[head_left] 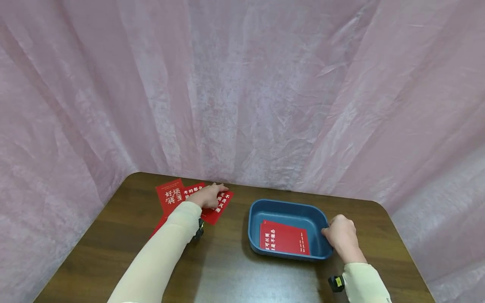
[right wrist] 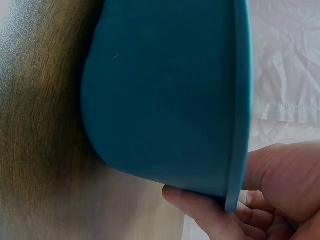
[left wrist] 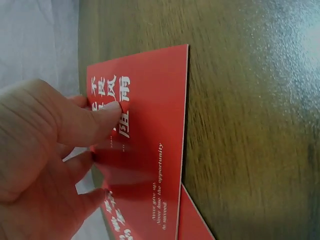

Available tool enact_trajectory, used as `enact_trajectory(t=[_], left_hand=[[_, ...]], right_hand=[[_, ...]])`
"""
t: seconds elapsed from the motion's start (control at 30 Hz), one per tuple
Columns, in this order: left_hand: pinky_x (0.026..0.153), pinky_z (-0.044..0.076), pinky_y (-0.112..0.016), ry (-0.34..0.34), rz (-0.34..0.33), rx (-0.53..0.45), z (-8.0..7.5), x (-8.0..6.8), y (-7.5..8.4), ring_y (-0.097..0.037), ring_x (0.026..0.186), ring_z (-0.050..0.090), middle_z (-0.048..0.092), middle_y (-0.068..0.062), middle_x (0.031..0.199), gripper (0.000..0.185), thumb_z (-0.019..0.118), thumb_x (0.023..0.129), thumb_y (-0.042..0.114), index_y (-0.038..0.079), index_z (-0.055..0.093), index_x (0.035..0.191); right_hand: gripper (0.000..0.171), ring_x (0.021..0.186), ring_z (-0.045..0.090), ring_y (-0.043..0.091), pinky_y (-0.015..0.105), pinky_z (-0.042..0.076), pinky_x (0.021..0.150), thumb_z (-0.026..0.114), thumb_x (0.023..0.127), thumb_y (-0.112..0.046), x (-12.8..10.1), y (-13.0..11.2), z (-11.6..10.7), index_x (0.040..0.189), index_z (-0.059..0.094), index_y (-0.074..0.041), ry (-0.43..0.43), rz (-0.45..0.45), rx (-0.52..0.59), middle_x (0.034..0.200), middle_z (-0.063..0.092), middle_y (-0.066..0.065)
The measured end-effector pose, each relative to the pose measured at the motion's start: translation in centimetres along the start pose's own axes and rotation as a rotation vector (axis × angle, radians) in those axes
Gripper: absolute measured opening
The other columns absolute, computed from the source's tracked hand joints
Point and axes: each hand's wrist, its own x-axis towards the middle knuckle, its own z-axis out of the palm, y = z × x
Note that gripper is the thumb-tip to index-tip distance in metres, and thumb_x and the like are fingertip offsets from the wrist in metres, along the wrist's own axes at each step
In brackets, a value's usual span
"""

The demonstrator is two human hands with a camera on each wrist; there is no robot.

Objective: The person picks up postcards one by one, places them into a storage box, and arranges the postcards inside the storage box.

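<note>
Several red cards with white lettering (head_left: 169, 196) lie fanned at the table's back left. My left hand (head_left: 209, 195) is on them. In the left wrist view its thumb (left wrist: 102, 122) presses on top of one red card (left wrist: 155, 150) while the fingers curl beneath the card's edge, pinching it. A blue tray (head_left: 254, 212) sits at centre right with one red card (head_left: 284, 238) flat inside. My right hand (head_left: 341, 235) grips the tray's right rim. In the right wrist view its fingers (right wrist: 200, 207) hook under the rim of the blue tray (right wrist: 165, 100).
The dark wooden table (head_left: 235, 269) has rounded corners. A pink cloth backdrop (head_left: 242, 92) closes it in at the back and both sides. Bare tabletop shows in front of the tray and between the two arms.
</note>
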Motion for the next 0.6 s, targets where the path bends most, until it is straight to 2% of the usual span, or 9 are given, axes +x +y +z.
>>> enact_trajectory(t=[0.07,0.1,0.2,0.33,0.43,0.6], left_hand=[[0.102,0.036,-0.048,-0.004,-0.010,0.044,0.0,0.0,0.5,-0.028,0.143,0.020,0.025,-0.006,0.155,0.067,0.065,0.083,0.009,0.031,0.040,0.141],[0.104,0.034,-0.050,-0.001,-0.012,0.065,0.0,-0.1,0.7,-0.028,0.143,0.022,0.028,-0.007,0.154,0.067,0.067,0.082,0.012,0.029,0.041,0.141],[0.105,0.032,-0.052,0.017,-0.019,0.148,-0.1,-0.3,1.4,-0.028,0.135,0.036,0.041,-0.005,0.146,0.071,0.076,0.076,0.024,0.023,0.044,0.139],[0.100,0.034,-0.052,0.073,-0.003,0.339,0.0,-0.2,2.0,-0.028,0.121,0.048,0.054,-0.006,0.131,0.085,0.085,0.060,0.044,0.016,0.050,0.132],[0.097,0.034,-0.051,0.108,0.007,0.448,0.0,0.1,2.1,-0.029,0.121,0.048,0.054,-0.006,0.128,0.094,0.086,0.052,0.054,0.014,0.051,0.130],[0.099,0.034,-0.050,0.119,0.024,0.482,0.2,0.4,1.9,-0.029,0.124,0.046,0.051,-0.005,0.131,0.101,0.084,0.050,0.059,0.015,0.047,0.134]], right_hand=[[0.045,0.043,0.033,0.011,0.025,0.029,0.040,0.068,0.078,-0.015,0.0,0.0,0.0,0.044,0.040,-0.013,0.003,-0.003,-0.007,0.042,0.030,-0.004],[0.045,0.043,0.033,0.011,0.025,0.029,0.040,0.068,0.078,-0.015,0.0,0.0,0.0,0.043,0.040,-0.013,0.005,-0.005,-0.009,0.042,0.030,-0.004],[0.044,0.043,0.034,0.012,0.025,0.029,0.040,0.067,0.077,-0.014,0.0,0.0,0.0,0.043,0.040,-0.013,0.008,-0.016,-0.015,0.042,0.031,-0.004],[0.043,0.044,0.035,0.013,0.025,0.029,0.040,0.067,0.077,-0.014,-0.1,0.0,0.0,0.043,0.041,-0.012,0.018,-0.015,-0.018,0.042,0.032,-0.004],[0.044,0.045,0.036,0.014,0.026,0.029,0.040,0.068,0.077,-0.015,-0.1,-0.1,0.0,0.043,0.040,-0.012,0.025,-0.010,-0.023,0.042,0.031,-0.004],[0.044,0.045,0.036,0.014,0.026,0.029,0.040,0.068,0.077,-0.015,-0.1,-0.1,-0.1,0.043,0.041,-0.012,0.021,-0.007,-0.025,0.042,0.032,-0.004]])
